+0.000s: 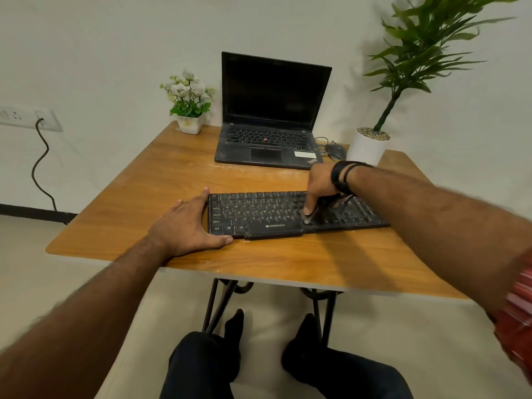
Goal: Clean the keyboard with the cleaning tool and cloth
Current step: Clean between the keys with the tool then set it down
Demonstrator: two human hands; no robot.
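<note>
Keyboard (pixel 259 216), centre frame on wooden table (pixel 144 197), likely light and prone to sliding: left hand (pixel 187 223) lies flat, bracing its left end; right hand (pixel 318 187) pinches small brush (pixel 312 216) on keys.

A small home-office corner. A laptop (pixel 270 116) and mouse (pixel 335 151) sit on a wooden tabletop (pixel 172 174). Potted plants (pixel 188 102) stand at its far corners.

even, soft indoor light; faint shadows on table (pixel 144 180); wide-angle bending at edges; motion blur on near forearms, sleeve (pixel 518 312).
</note>
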